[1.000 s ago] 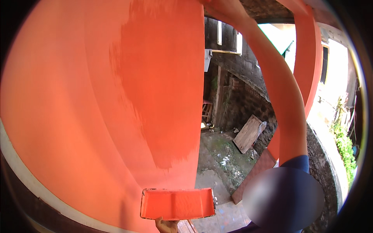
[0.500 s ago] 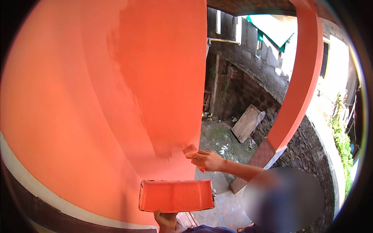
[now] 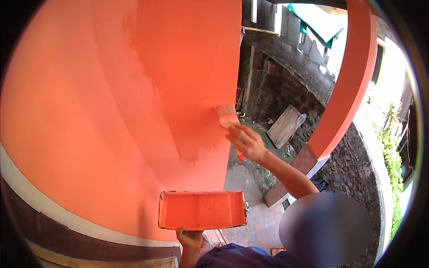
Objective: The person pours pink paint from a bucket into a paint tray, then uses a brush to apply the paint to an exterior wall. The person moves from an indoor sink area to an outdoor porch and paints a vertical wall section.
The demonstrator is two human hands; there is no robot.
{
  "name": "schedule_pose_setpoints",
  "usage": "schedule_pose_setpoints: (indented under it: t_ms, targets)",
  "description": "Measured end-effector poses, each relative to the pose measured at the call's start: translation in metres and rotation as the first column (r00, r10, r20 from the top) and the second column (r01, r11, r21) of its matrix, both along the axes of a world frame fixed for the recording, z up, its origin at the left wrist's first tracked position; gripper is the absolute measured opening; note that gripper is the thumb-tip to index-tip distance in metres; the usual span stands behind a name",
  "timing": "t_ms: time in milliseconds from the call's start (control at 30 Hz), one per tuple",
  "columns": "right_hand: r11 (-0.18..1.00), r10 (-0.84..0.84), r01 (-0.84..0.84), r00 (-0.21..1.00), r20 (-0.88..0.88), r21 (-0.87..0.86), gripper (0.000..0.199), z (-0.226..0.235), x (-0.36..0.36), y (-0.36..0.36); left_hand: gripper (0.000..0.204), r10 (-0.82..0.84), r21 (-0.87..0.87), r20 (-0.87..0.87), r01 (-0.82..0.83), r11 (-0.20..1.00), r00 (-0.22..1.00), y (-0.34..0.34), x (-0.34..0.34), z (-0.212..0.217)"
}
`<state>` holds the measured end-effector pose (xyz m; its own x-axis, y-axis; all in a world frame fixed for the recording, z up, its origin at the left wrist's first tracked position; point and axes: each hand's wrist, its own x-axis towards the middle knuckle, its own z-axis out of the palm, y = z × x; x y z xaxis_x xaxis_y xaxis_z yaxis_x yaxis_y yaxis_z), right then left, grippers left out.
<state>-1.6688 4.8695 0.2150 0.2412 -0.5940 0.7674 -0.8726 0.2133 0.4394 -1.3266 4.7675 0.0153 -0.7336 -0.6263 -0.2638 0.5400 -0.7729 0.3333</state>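
My right hand [image 3: 247, 142] is closed around the handle of a paintbrush [image 3: 227, 115], its bristles pointing up against the right part of the orange wall [image 3: 192, 89]. The handle's red end sticks out below my fingers. Down in front of me, my left hand [image 3: 189, 239] grips the near edge of a rectangular paint tray [image 3: 203, 211] from below. Orange paint coats the tray's inside, and its rim is stained dark. On the wall, a deeper orange painted area with a ragged left and lower edge meets paler orange.
An orange pillar [image 3: 346, 85] with a tiled base rises at the right. Beyond the wall's edge lie a wooden board [image 3: 286, 126], a stone wall [image 3: 346, 165] and rubble. A pale strip [image 3: 58, 223] runs along the wall's foot. A blurred oval [image 3: 325, 230] hides the lower right.
My right hand has moved the paintbrush upward along the wall's right edge, its bristles now pointing up. The tray sits slightly higher in view, still in my left hand.
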Motion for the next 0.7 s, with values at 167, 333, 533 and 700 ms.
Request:
schedule_pose_setpoints:
  t_ms: [167,333,533,700]
  targets:
    - [0.959,0.025,-0.102,0.959,0.281,0.263,0.027,-0.112,0.01,0.017,0.062,-0.084,-0.041,-0.113,0.08,0.996,0.99,-0.01,0.003,-0.024]
    - [0.966,0.223,-0.236,0.575,0.787,-0.102,0.007,-0.035,0.043,0.002,0.05,-0.027,0.031,-0.033,0.028,0.999,0.999,-0.01,0.006,-0.028]
    - [0.876,0.029,-0.462,0.338,0.941,0.139,0.011,0.014,0.103,0.031,0.057,-0.016,0.019,-0.025,0.016,1.0,1.0,-0.006,0.006,-0.02]
    - [0.849,-0.042,-0.477,0.366,0.93,0.226,0.011,-0.001,0.137,0.044,0.059,-0.023,0.03,-0.047,0.024,0.999,0.999,-0.004,0.006,-0.019]
